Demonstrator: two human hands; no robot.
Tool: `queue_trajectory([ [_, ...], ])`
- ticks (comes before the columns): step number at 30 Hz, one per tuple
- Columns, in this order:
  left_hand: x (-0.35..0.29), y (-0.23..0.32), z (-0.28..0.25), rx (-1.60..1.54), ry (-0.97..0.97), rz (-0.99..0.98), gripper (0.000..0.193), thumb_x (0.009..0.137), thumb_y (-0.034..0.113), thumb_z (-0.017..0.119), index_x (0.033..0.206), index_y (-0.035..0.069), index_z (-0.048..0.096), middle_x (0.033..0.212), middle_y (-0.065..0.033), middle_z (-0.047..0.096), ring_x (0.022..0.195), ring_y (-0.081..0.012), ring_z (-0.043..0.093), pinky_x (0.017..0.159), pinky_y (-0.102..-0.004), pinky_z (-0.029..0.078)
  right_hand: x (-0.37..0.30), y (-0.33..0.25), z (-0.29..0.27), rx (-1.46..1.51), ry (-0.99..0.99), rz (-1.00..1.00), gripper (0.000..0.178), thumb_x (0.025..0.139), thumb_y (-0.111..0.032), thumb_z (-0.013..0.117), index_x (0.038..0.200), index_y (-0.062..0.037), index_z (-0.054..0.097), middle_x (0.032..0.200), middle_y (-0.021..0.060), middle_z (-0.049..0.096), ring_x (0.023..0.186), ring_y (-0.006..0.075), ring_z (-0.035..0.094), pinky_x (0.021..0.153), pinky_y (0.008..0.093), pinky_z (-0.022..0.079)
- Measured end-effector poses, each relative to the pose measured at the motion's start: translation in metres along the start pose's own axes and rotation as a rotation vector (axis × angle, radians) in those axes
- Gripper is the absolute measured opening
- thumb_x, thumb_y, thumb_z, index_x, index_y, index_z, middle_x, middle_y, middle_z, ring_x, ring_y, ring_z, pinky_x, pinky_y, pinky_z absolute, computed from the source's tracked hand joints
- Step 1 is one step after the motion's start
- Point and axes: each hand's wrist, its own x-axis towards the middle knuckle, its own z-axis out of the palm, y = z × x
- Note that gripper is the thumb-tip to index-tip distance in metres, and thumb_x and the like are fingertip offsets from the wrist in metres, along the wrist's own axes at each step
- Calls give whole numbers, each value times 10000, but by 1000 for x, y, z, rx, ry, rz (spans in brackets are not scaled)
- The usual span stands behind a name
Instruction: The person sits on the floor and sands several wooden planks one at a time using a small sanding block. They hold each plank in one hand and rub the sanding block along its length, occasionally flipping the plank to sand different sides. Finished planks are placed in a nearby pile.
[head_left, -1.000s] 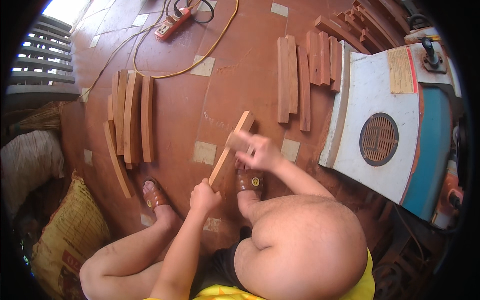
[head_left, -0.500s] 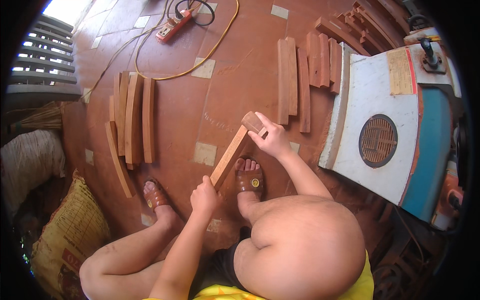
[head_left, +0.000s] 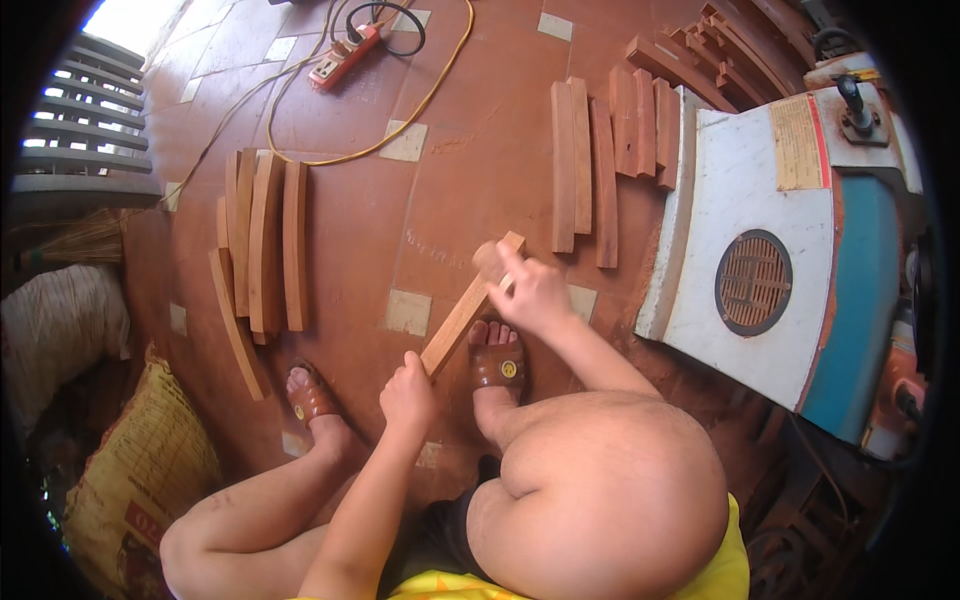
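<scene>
My left hand (head_left: pixel 408 392) is closed around the near end of a light-brown wooden strip (head_left: pixel 458 326), which slants up and away to the right. Wrapped over the strip near its far end is a brown folded piece that looks like sandpaper (head_left: pixel 487 259). My right hand (head_left: pixel 530 293) presses this piece against the wood, its fingers curled and slightly blurred. Past the fingers, the strip's far tip (head_left: pixel 514 241) shows. Below the strip is my right foot in a brown sandal (head_left: pixel 497 362).
Several curved wooden pieces (head_left: pixel 266 240) lie on the tiled floor at left, and more wooden pieces (head_left: pixel 564 170) at right. A white and teal machine (head_left: pixel 690 290) stands at right. A red power strip (head_left: pixel 343 60) with a yellow cord (head_left: pixel 440 85) lies ahead. A yellow sack (head_left: pixel 150 440) sits at left.
My right hand and the sandpaper have slid along the strip toward me, uncovering its far tip. The left hand keeps its hold in about the same place.
</scene>
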Motion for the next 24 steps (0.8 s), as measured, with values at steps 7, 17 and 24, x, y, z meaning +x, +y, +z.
queue_trajectory([
  [7,-1,-5,-1,-29,-140,-33,395,873,220,798,1115,43,540,1040,-278,764,999,-489,751,878,-573,608,-26,-11,9,125,-72,-255,731,895,-489,795,1483,-91,623,798,202,729,693,351,739,666,453,623],
  [17,7,-8,-25,-229,-256,-5,376,845,239,775,1113,-12,695,1079,-285,775,1086,-432,753,933,-508,598,-61,-41,27,360,-125,-417,763,872,-366,860,1544,-126,590,829,150,713,738,317,724,705,421,624],
  [24,20,-19,-5,-565,-494,-69,253,830,121,752,1019,-28,672,766,-93,680,548,-155,634,497,-341,510,-4,34,15,266,183,1,714,878,-294,865,1507,-71,611,1052,256,766,910,376,769,795,430,626],
])
